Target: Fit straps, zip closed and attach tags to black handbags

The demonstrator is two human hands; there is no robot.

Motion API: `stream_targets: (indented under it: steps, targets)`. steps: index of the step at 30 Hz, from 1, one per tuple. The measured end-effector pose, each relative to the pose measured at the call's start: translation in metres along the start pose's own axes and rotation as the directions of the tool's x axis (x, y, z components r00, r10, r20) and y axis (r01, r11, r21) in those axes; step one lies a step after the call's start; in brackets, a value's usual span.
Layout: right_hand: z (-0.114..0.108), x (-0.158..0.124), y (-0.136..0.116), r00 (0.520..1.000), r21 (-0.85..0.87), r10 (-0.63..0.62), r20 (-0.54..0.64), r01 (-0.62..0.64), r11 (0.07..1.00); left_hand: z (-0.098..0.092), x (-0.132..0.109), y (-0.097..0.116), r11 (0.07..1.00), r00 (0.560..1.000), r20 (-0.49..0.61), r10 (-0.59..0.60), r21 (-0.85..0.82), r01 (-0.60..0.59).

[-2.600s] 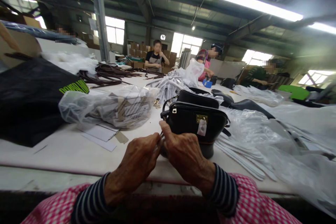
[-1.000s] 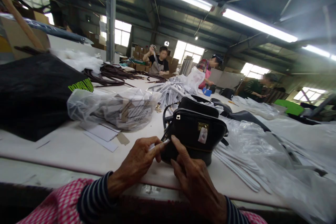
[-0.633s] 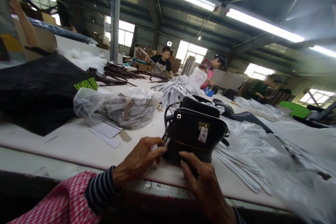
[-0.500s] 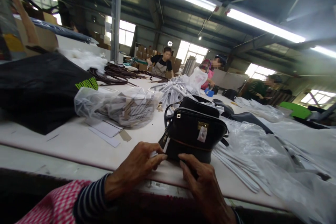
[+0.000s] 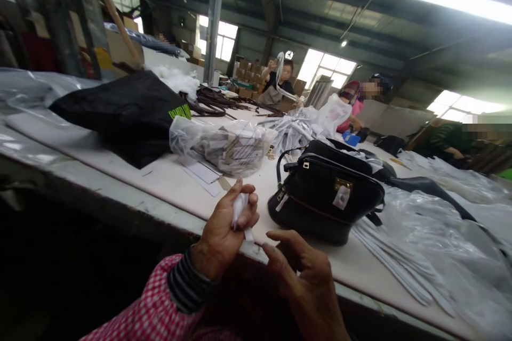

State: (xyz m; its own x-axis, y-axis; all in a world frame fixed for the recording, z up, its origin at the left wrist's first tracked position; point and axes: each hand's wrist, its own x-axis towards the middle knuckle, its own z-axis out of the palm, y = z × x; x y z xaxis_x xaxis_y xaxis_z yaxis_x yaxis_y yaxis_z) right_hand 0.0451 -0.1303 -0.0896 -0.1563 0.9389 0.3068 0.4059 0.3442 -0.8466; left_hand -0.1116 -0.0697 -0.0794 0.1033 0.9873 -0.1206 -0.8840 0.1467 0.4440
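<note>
My left hand [image 5: 228,226], palm turned up, is closed around a crumpled white strip [image 5: 240,210], possibly paper; one end sticks out below the fingers. Close by on the right is my right hand [image 5: 302,272], its thumb and fingers apart with nothing seen between them. A black handbag [image 5: 320,192] stands upright on the table [image 5: 256,186] just beyond both hands, touched by neither. It has a gold-coloured clasp covered by a small clear wrap, zip pulls at its left side and a strap looped on the left.
A clear plastic bag of flat pieces [image 5: 224,146] and a black cloth bag [image 5: 124,117] lie to the left. White strips [image 5: 400,261] and clear plastic sheeting [image 5: 432,229] spread at the right. Brown straps [image 5: 216,100] lie farther back, where co-workers [image 5: 276,90] stand.
My hands have come away from the bag's base towards me. The left has turned palm up with the white strip in it. The view has swung left, and a far co-worker has raised a hand.
</note>
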Motion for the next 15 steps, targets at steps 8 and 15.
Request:
stream_targets:
  steps: [8, 15]
  targets:
    - [0.027, 0.008, -0.005, 1.000, 0.103, -0.003, 0.012, 0.002, 0.995, 0.002, -0.009, -0.001, 0.994, 1.000, 0.027, -0.003, -0.107, 0.005]
    - [0.026, 0.014, -0.006, 0.958, 0.341, 0.272, 0.095, -0.288, 0.895, -0.004, -0.003, 0.010, 0.987, 0.999, -0.015, 0.052, -0.153, -0.054]
